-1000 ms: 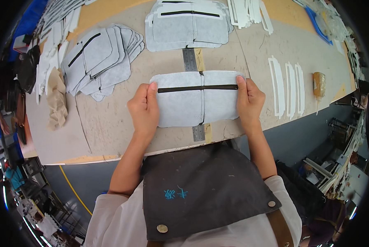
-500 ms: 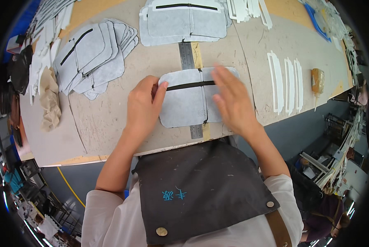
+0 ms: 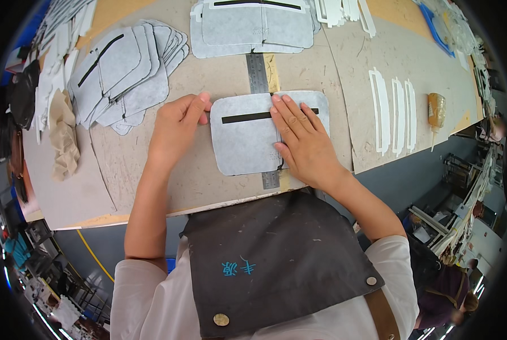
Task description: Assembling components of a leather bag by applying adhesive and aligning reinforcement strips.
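Observation:
A grey felt panel [image 3: 243,144] with a black slot across its upper part lies flat on the worktable [image 3: 151,170], over a steel ruler [image 3: 257,72]. My left hand [image 3: 176,127] pinches the panel's upper left corner. My right hand [image 3: 301,141] lies flat on the panel's middle and right half, fingers spread, pressing it down. The ruler's lower end [image 3: 270,180] shows below the panel near the table's front edge.
A fanned stack of grey felt panels [image 3: 123,73] lies at the back left and another pile [image 3: 253,28] straight ahead. Three white strips [image 3: 394,116] and a glue bottle [image 3: 435,110] lie to the right. Crumpled cloth [image 3: 63,136] sits at the left.
Both hands held the panel's two ends a second ago. My right hand has slid in onto the panel's middle, and my left hand now grips its top left corner.

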